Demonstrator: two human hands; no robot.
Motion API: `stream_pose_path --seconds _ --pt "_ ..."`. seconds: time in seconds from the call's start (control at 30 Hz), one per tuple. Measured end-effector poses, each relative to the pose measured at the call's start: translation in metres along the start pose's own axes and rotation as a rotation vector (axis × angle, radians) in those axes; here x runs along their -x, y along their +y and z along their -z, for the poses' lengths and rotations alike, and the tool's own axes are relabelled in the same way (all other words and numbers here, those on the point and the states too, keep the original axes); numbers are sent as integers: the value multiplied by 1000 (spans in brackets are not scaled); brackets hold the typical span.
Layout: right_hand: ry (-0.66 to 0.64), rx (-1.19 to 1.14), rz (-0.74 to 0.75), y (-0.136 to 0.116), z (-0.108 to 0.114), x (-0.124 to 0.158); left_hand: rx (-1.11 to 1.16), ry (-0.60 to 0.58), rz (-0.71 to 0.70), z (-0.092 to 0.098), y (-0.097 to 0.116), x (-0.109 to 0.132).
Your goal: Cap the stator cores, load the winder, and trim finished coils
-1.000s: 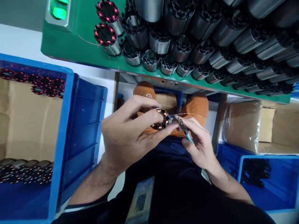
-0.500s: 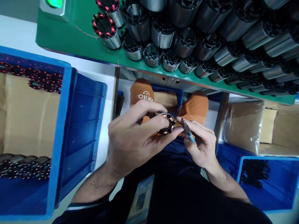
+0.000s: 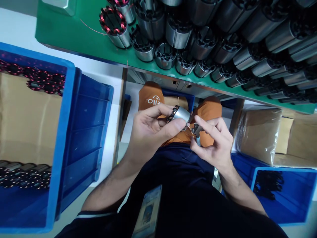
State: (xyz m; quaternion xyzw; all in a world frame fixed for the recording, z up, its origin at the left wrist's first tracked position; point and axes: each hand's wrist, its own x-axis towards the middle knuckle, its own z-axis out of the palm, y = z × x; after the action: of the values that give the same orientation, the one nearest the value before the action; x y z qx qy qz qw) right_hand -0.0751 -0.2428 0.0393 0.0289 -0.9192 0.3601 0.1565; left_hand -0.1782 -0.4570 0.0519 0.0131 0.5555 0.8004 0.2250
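Observation:
Near the middle of the view, my left hand [image 3: 151,132] grips a metal stator [image 3: 181,114] between thumb and fingers. The stator lies on its side, its black slotted end facing left and its smooth silver wall showing. Thin copper wire [image 3: 190,128] runs from its right end. Just right of it, my right hand [image 3: 215,138] holds small cutters with a light blue handle [image 3: 198,140], their dark jaws close to the wire. Whether the jaws touch the wire cannot be made out.
Many stators [image 3: 178,31] crowd the green bench top [image 3: 81,39] ahead, one with red windings [image 3: 112,21]. Blue bins stand left [image 3: 59,132] and right [image 3: 284,169], holding parts. A plastic-wrapped cardboard box [image 3: 260,132] sits at the right.
My left hand has turned the stator from its coil end facing up to lying sideways, showing its silver wall. The cutters have tilted and stay beside its right end.

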Motion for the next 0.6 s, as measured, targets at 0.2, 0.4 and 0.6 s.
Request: stream_pose_path --seconds 0.2,0.4,0.6 --pt "81 62 14 -9 -5 -4 33 -7 -11 -13 3 -2" --pt "56 -15 27 -6 -4 -5 18 -22 -3 -15 1 -1" --pt "-21 -144 -13 1 0 0 6 -8 -56 -14 -5 -2"
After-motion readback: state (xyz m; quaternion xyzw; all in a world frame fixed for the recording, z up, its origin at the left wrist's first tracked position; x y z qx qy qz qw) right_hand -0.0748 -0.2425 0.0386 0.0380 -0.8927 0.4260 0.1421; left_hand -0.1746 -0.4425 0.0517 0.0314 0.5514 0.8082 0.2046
